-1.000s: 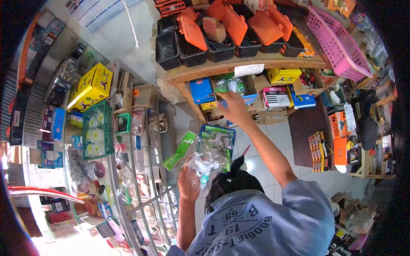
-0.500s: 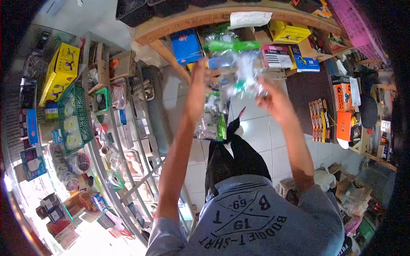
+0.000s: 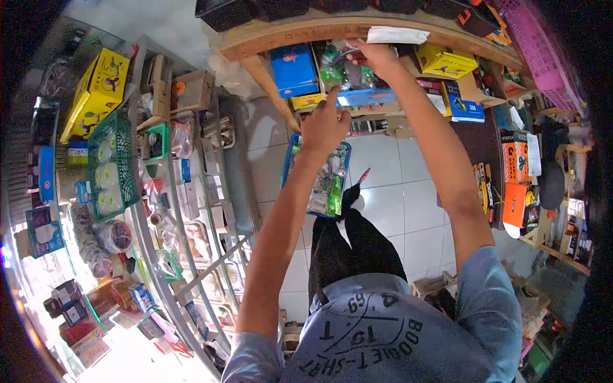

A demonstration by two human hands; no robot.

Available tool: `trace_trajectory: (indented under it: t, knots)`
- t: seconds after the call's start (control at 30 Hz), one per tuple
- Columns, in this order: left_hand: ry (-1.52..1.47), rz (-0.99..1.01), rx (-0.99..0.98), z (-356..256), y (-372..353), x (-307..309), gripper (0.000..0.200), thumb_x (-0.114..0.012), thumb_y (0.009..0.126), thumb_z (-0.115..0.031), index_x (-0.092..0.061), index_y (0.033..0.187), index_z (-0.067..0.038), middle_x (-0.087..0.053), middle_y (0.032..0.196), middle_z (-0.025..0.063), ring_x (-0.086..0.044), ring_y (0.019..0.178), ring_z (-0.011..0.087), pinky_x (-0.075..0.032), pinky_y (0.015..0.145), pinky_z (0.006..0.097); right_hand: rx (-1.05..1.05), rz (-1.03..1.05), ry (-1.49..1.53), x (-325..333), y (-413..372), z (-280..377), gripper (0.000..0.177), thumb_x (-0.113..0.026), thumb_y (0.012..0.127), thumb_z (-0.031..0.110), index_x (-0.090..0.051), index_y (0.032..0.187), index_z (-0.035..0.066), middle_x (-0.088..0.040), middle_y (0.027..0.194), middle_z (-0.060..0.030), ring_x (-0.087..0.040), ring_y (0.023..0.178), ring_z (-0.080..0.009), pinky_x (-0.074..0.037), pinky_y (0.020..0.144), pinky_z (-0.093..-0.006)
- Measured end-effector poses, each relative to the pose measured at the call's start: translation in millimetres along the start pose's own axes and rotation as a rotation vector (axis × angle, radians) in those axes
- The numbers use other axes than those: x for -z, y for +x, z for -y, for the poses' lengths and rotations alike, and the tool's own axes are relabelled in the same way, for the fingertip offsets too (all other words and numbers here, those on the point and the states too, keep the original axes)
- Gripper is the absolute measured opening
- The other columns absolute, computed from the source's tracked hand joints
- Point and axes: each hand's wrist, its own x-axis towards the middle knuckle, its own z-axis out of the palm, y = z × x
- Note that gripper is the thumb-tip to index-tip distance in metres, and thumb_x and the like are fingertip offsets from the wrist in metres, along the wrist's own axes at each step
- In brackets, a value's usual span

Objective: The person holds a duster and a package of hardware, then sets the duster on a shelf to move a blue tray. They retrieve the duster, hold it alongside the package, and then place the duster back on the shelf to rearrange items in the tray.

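On the shelf under the wooden beam, a blue tray [image 3: 365, 97] holds clear plastic packets [image 3: 332, 69] with green parts. My right hand [image 3: 375, 57] reaches over the tray from the right, its fingers bent at a packet near the back. In front of the tray's left corner is my left hand [image 3: 324, 127], index finger stretched out toward the rim and thumb apart. Below it, a second blue tray [image 3: 348, 167] of clear and green packets sits in front of my knees, partly covered by my left hand and wrist.
A blue box [image 3: 294, 69] stands left of the shelf tray; a yellow box [image 3: 447, 62] and a blue 3M box [image 3: 464, 105] are to its right. The wooden beam [image 3: 300, 33] crosses above my hands. Glass shelving with a green basket [image 3: 115, 169] lines the left side.
The packets held up between my hands are no longer in the air. My right hand has moved up and inward to the shelf tray; my left hand has moved lower and right.
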Motion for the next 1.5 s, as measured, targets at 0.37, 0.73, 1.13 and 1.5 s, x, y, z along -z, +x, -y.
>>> trace_trajectory:
  t: [0.37,0.73,1.13,1.5]
  knots:
    - [-0.076,-0.002,-0.027,3.3,-11.6,9.7,0.068,-0.060,0.082,-0.031,-0.031,0.142,-0.016,-0.059,0.111,0.0242,-0.058,0.100,0.0409,-0.047,0.086,0.0482,0.352,-0.154,0.176,-11.9,89.4,-52.8,0.028,-0.061,0.089,0.013,-0.051,0.115,0.010,-0.061,0.105,-0.0078,-0.063,0.094,-0.0232,-0.057,0.078,-0.0372]
    - [-0.585,-0.012,0.077,39.8,-73.1,4.8,0.059,-0.059,0.088,-0.013,-0.032,0.141,-0.010,-0.056,0.120,0.0160,-0.056,0.107,0.0299,-0.047,0.087,0.0382,0.168,-0.154,0.533,1.7,-145.7,-11.8,0.044,-0.059,0.088,0.012,-0.046,0.129,0.004,-0.060,0.114,-0.0132,-0.062,0.101,-0.0224,-0.049,0.088,-0.0326]
    - [-0.466,0.270,0.479,156.0,-295.9,-101.6,0.030,-0.054,0.092,-0.017,-0.052,0.120,-0.005,-0.063,0.090,0.0101,-0.060,0.083,0.0184,-0.048,0.074,0.0322,-0.592,-0.251,-0.375,120.9,-345.6,-467.8,0.029,-0.063,0.084,0.019,-0.062,0.108,0.004,-0.063,0.087,-0.0055,-0.060,0.079,-0.0147,-0.050,0.073,-0.0279]
    - [-0.115,0.646,0.587,217.5,-466.3,-207.6,0.027,-0.060,0.088,-0.026,-0.061,0.104,-0.003,-0.062,0.096,0.0152,-0.060,0.086,0.0316,-0.048,0.075,0.0411,-0.482,-0.180,-0.488,82.8,-398.8,-805.1,0.032,-0.062,0.079,0.035,-0.063,0.103,0.014,-0.064,0.100,-0.0154,-0.062,0.093,-0.0330,-0.050,0.081,-0.0408]
